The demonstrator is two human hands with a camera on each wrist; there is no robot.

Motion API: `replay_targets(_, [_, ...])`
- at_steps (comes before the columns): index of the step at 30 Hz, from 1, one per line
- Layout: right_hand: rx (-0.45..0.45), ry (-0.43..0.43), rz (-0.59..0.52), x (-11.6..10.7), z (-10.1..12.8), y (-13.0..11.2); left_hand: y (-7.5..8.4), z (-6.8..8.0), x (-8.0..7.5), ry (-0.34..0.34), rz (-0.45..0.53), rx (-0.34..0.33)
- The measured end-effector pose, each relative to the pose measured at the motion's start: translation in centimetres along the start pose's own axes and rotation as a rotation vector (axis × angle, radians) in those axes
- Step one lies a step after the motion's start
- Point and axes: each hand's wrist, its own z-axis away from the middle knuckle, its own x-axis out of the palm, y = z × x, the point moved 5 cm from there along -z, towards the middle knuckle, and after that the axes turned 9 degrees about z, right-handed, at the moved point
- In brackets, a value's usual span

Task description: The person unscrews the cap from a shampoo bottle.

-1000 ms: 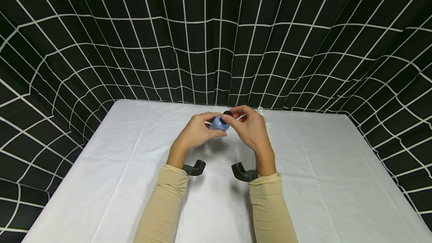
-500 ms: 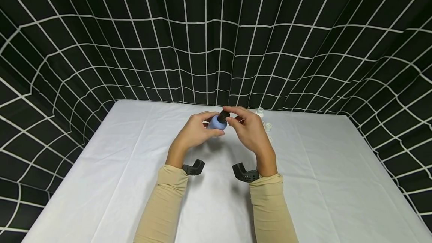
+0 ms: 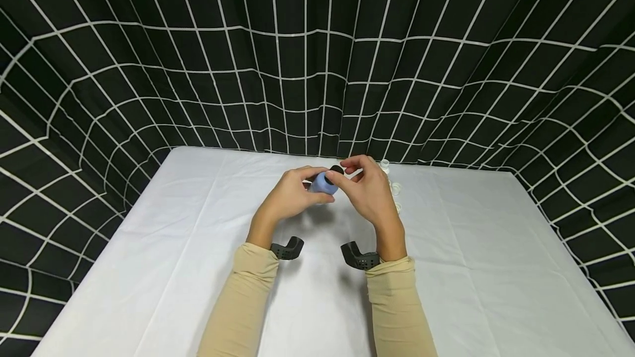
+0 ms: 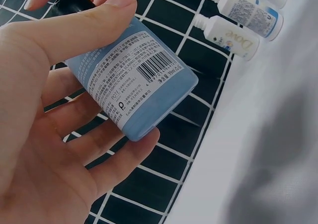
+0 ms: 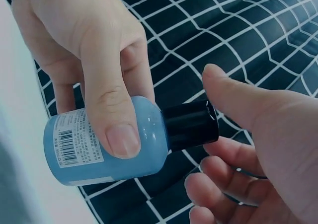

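At the centre of the head view, above the white counter (image 3: 198, 269), your left hand (image 3: 290, 197) held a small blue bottle (image 3: 322, 183) tilted on its side, thumb and fingers curled round its body. Your right hand (image 3: 369, 194) sat at the black cap (image 5: 191, 124), thumb and fingers loosely spread around it; whether they gripped it could not be told. The cap was on the neck, so opening looked not yet done. Small white bottles (image 4: 243, 23) lay at the counter's far edge, right of your hands.
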Motion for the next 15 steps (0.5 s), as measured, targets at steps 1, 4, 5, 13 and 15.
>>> replay_targets(1, [0.005, -0.001, 0.01, -0.01, -0.01, 0.03, 0.02, -0.02, 0.04, 0.001, -0.002, 0.001])
replay_targets(4, [0.013, -0.017, 0.03, 0.11, -0.04, 0.1, 0.05, -0.02, 0.08, 0.008, 0.002, -0.003])
replay_targets(5, [0.013, -0.025, 0.034, 0.16, -0.02, 0.12, 0.05, -0.02, 0.1, 0.009, 0.005, -0.004])
replay_targets(13, [-0.122, -0.092, 0.033, 0.23, 0.29, -0.49, -0.12, 0.05, -0.03, 0.021, -0.017, -0.032])
replay_targets(15, [-0.168, -0.117, 0.03, 0.22, 0.42, -0.67, -0.14, 0.06, -0.15, 0.027, -0.026, -0.031])
